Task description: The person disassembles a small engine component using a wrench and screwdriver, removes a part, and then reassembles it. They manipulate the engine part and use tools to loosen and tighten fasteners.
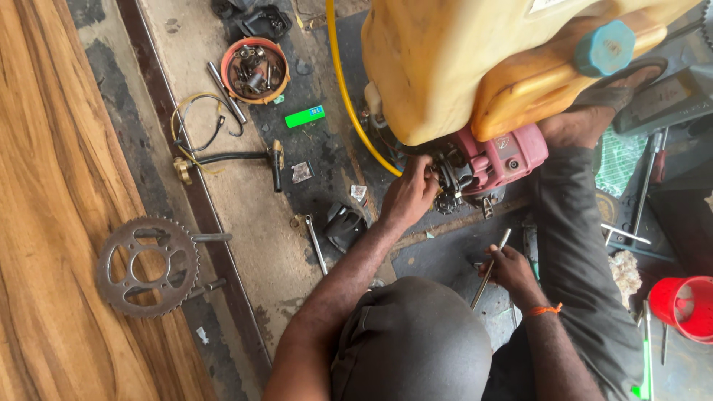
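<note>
A yellow plastic tank (453,67) with a teal cap (603,47) sits over a small red engine (494,160) on the ground. My left hand (408,194) reaches into the engine's left side, fingers closed on a small part that I cannot make out. My right hand (511,271) is lower and to the right, gripping a thin metal tool (490,269) that points up toward the engine. An orange band circles that wrist. My knee in dark cloth fills the bottom centre, and my foot (587,122) rests beside the engine.
A yellow hose (343,89) curves past the tank. A red bowl of small parts (255,70), a green card (305,116), cables, a spanner (315,241) and a sprocket (148,266) lie at left. A red cup (689,307) and tools lie at right.
</note>
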